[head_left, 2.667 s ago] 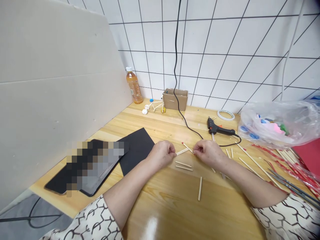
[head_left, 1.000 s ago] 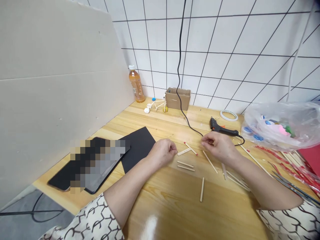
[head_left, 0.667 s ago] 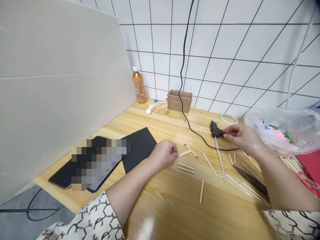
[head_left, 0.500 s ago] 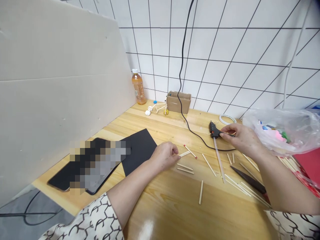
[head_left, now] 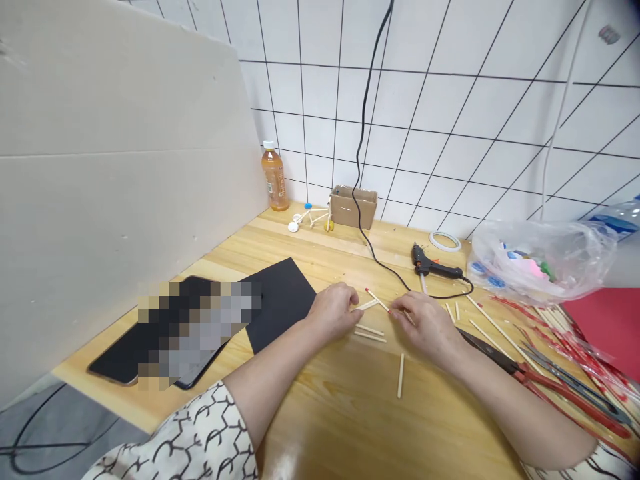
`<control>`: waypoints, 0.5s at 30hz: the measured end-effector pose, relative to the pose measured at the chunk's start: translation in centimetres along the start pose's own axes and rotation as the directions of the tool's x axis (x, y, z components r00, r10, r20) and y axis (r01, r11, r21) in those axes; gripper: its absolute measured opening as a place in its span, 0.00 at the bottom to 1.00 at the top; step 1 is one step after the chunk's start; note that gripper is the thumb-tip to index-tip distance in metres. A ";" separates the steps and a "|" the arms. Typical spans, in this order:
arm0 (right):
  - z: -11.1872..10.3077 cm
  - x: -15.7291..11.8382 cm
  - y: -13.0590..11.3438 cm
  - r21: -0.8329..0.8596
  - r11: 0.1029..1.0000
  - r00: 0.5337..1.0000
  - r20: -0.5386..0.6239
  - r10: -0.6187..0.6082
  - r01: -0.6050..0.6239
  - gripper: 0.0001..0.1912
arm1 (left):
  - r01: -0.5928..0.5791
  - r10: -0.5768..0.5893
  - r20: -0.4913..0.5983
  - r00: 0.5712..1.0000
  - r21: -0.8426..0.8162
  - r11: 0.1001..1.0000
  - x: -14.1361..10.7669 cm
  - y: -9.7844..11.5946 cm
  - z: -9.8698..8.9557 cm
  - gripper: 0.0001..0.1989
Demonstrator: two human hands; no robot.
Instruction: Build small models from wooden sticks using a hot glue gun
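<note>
The right hand (head_left: 425, 327) has left the glue gun (head_left: 434, 269), which now lies alone on the wooden table (head_left: 340, 413), and has come back to the sticks. Its fingers are drawn narrow at the end of a red-tipped stick (head_left: 377, 300), but I cannot tell whether they grip it. The left hand (head_left: 333, 310) sits curled just beside a short stick (head_left: 365, 305), partly covering it; whether it holds that stick is also unclear. Both sticks lie between the hands. Red-handled scissors (head_left: 520, 370) now show to the right, their blades partly behind the right wrist. A plastic bag (head_left: 540, 263) at far right blurs its contents. A dark flat device (head_left: 175, 330) at left is pixelated and cannot be made out.
</note>
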State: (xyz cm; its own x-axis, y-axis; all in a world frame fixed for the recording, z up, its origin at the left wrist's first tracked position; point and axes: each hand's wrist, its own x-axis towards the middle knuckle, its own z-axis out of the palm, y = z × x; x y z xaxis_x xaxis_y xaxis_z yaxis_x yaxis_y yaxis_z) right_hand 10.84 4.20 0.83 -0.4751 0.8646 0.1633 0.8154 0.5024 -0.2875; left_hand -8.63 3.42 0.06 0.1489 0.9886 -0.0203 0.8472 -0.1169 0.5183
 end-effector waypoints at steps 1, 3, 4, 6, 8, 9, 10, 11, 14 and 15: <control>0.3 0.0 -0.2 -0.011 1.000 1.000 -0.017 -0.004 0.004 0.09 | 0.002 -0.002 0.001 1.000 0.001 1.000 0.0 0.0 0.0 0.09; 0.8 -0.1 -0.3 -0.033 0.999 0.997 -0.072 -0.017 0.014 0.09 | 0.005 -0.005 0.008 1.000 -0.002 1.000 -0.1 0.0 0.1 0.09; 1.1 -0.2 -0.3 -0.045 0.999 0.994 -0.102 -0.032 0.027 0.09 | 0.005 -0.005 0.011 1.000 -0.005 1.000 -0.1 0.0 0.1 0.09; 1.7 -0.4 -0.1 -0.078 0.994 0.985 -0.154 -0.083 0.072 0.10 | -0.004 0.004 0.008 1.000 -0.009 1.000 -0.1 0.1 0.2 0.09; 2.2 -0.6 0.1 -0.106 0.987 0.974 -0.183 -0.136 0.118 0.11 | -0.022 0.022 0.001 1.000 -0.007 1.000 -0.1 0.0 0.3 0.09; 2.4 -0.7 0.3 -0.111 0.985 0.970 -0.191 -0.151 0.132 0.11 | -0.031 0.031 -0.002 1.000 -0.005 1.000 -0.1 0.0 0.3 0.09; 2.6 -0.7 0.4 -0.110 0.984 0.967 -0.197 -0.159 0.140 0.12 | -0.040 0.040 -0.003 0.999 -0.003 0.999 -0.1 0.0 0.4 0.09; 2.7 -0.7 0.5 -0.107 0.984 0.966 -0.201 -0.162 0.143 0.12 | -0.045 0.045 -0.002 0.999 0.000 0.999 -0.1 -0.1 0.4 0.09; 2.8 -0.8 0.6 -0.105 0.984 0.967 -0.197 -0.162 0.144 0.13 | -0.057 0.057 0.003 0.998 0.003 0.998 -0.1 -0.1 0.4 0.09; 2.8 -0.8 0.6 -0.101 0.984 0.967 -0.194 -0.163 0.146 0.13 | -0.058 0.058 0.002 0.998 0.005 0.998 -0.1 -0.2 0.5 0.09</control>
State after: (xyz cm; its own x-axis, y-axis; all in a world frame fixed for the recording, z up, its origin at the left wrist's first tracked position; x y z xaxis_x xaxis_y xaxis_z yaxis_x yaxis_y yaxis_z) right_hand 10.80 3.84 -2.17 -0.5285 0.7552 0.3876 0.7667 0.6207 -0.1641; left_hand -8.55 3.28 -0.42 0.1992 0.9799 0.0080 0.8394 -0.1748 0.5146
